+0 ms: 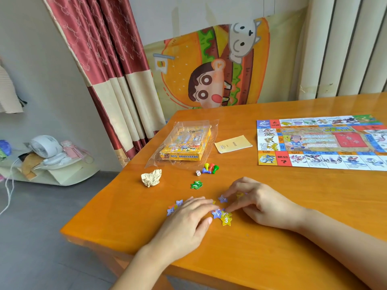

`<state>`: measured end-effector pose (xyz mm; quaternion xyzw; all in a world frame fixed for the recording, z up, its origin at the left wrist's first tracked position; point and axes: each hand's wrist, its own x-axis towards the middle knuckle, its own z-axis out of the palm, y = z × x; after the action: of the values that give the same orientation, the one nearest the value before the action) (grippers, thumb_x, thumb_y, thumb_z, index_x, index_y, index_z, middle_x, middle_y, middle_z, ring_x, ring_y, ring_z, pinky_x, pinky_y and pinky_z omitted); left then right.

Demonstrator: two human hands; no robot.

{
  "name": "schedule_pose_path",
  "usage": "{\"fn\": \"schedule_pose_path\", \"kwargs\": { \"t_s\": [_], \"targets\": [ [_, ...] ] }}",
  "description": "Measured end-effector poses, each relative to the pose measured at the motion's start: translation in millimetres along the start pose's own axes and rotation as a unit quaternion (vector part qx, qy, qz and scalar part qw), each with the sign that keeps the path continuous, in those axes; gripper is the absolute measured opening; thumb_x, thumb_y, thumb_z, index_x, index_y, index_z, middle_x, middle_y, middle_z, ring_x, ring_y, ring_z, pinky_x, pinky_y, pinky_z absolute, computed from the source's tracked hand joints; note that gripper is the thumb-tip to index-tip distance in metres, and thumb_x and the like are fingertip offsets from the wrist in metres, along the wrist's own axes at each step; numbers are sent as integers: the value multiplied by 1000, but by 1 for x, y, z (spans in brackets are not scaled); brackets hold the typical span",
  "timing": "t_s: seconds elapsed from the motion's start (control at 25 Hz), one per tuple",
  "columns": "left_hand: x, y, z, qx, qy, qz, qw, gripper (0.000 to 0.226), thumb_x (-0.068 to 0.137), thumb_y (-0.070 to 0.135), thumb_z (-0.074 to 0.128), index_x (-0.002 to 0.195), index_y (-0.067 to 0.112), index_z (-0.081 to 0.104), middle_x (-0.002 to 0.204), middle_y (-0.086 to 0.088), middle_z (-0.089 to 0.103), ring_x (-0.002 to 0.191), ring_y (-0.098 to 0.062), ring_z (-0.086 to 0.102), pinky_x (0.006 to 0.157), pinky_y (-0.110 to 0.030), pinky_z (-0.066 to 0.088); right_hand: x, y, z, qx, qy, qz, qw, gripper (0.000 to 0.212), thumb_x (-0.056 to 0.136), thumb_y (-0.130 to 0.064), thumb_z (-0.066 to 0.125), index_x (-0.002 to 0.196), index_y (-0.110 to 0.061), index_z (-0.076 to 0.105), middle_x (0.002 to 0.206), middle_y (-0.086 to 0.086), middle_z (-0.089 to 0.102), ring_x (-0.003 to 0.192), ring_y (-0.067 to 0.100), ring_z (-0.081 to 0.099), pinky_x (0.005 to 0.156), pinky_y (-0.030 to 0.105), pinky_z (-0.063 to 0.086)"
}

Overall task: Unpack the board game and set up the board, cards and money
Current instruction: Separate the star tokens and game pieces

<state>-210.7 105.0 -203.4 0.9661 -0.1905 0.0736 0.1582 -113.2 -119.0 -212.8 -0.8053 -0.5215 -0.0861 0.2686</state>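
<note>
The paper game board lies unfolded flat at the right of the orange table. Small star tokens are scattered near the front: a yellow "3" star, purple stars, more purple ones at the left, and green stars further back. My left hand rests flat over the stars, fingers straight. My right hand has its fingertips on the purple and yellow stars. The yellow game box sits in its clear wrapper at the back left.
Coloured pawns and a white die lie in front of the box. A crumpled paper ball sits near the table's left edge. A cream leaflet lies between box and board. A low shelf with a fan stands on the floor at left.
</note>
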Motion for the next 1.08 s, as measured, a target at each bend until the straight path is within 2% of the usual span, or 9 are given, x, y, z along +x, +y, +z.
{"fn": "schedule_pose_path", "kwargs": {
  "t_s": [0.12, 0.32, 0.52, 0.6, 0.72, 0.8, 0.88, 1.0, 1.08],
  "targets": [
    [-3, 0, -2, -8, -6, 2, 1000, 38, 100, 34, 38, 138, 38, 41, 145, 21, 37, 134, 13, 19, 109, -5, 7, 0, 0, -1, 13, 10, 40, 999, 44, 75, -8, 43, 97, -30, 75, 111, -14, 63, 106, 2, 52, 92, 20, 42],
    [-4, 1, -2, 19, -24, 4, 1000, 37, 101, 39, 34, 137, 43, 39, 150, 21, 28, 139, 8, 12, 110, -5, 0, 0, -2, -4, 16, -11, 40, 999, 43, 76, -5, 48, 94, -32, 76, 111, -14, 63, 104, 2, 53, 92, 13, 39],
    [-5, 1, -2, 2, -29, -8, 1000, 38, 100, 40, 37, 137, 45, 38, 148, 25, 29, 137, 13, 13, 109, -4, 4, -1, 2, -7, 26, 21, 85, 996, 34, 72, -5, 46, 72, -25, 74, 92, -19, 62, 93, -2, 52, 82, 16, 42],
    [-6, 2, -2, -19, -28, -20, 999, 43, 99, 40, 40, 140, 46, 32, 146, 27, 31, 134, 17, 14, 107, -2, 8, 1, -4, -6, 42, 8, 78, 996, 37, 73, -6, 47, 83, -27, 75, 97, -18, 62, 95, -1, 52, 85, 17, 42],
    [-7, 3, -3, -49, -19, -52, 997, 52, 96, 42, 45, 143, 45, 23, 142, 30, 35, 129, 18, 25, 98, 4, 16, 2, -10, -5, 30, -35, 48, 998, 45, 79, -13, 43, 107, -33, 73, 115, -14, 60, 108, 1, 47, 94, 12, 35],
    [-7, 3, -3, -53, -15, -55, 997, 50, 95, 42, 47, 141, 43, 28, 138, 32, 36, 126, 18, 27, 95, 6, 16, 1, -9, -5, 9, -46, 44, 998, 44, 80, -15, 43, 108, -30, 73, 120, -12, 59, 113, 3, 46, 97, 14, 36],
    [-6, 1, -3, -48, -17, -39, 998, 41, 95, 41, 48, 136, 41, 42, 136, 32, 37, 126, 20, 25, 97, 4, 16, 0, -6, -6, -7, -29, 60, 998, 39, 79, -15, 47, 104, -28, 74, 119, -11, 59, 113, 6, 46, 96, 16, 38],
    [-7, 1, -3, -48, -13, -22, 999, 35, 94, 40, 49, 129, 40, 51, 132, 30, 39, 125, 19, 28, 99, 0, 21, 0, -3, -5, -24, -16, 88, 996, 40, 79, -18, 45, 105, -27, 73, 119, -11, 57, 113, 5, 43, 91, 7, 32],
    [-8, 1, -3, -47, -12, -22, 999, 34, 94, 41, 49, 127, 41, 51, 130, 31, 39, 124, 18, 29, 99, -1, 23, 0, -3, -4, -32, -10, 100, 994, 41, 81, -19, 44, 111, -28, 71, 120, -11, 56, 113, 4, 41, 92, 8, 32]
  ]
}}
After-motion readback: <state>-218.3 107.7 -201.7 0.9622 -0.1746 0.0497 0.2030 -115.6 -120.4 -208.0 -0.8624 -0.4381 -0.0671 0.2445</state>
